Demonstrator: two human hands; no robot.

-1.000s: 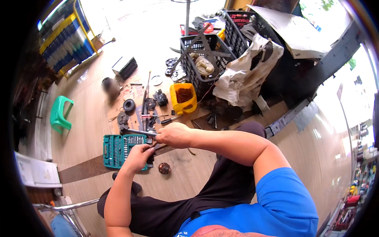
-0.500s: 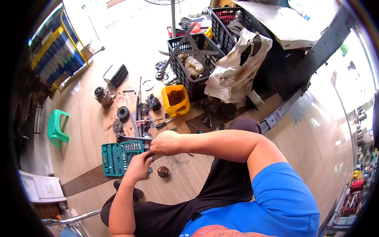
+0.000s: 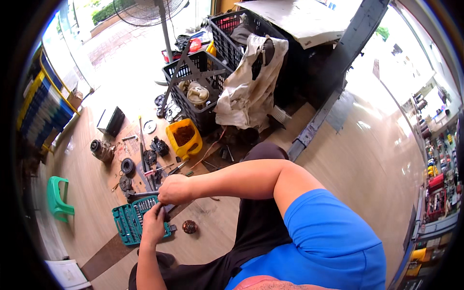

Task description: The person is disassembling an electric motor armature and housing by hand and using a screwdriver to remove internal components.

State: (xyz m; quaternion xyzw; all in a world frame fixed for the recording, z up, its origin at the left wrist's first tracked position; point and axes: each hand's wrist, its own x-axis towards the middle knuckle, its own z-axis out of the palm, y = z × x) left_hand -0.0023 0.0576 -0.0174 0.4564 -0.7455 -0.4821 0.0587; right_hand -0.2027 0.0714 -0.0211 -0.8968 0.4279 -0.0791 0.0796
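My right hand [image 3: 174, 189] is closed in a fist around one end of a dark metal bar [image 3: 146, 194]. The bar points left, toward dark round parts on the cardboard. Just below it, my left hand [image 3: 153, 222] has its fingers bent together over the edge of the opened teal socket set [image 3: 126, 223]. What its fingertips hold, if anything, is too small to make out. Rows of metal sockets sit in the case. A round part with copper windings [image 3: 190, 226] lies on the floor right of the case.
Beyond my hands, a yellow cut-open jug [image 3: 185, 139], a black ring [image 3: 127, 166], a cylindrical metal part [image 3: 101, 151] and screwdrivers lie around stained cardboard. Black crates [image 3: 197, 111] and a draped dirty cloth [image 3: 246, 92] stand behind. At left is a green stool [image 3: 59, 198].
The view has shifted, showing more of the fan and the street. Both hands stay close together by the socket set, the right one still gripping the bar.
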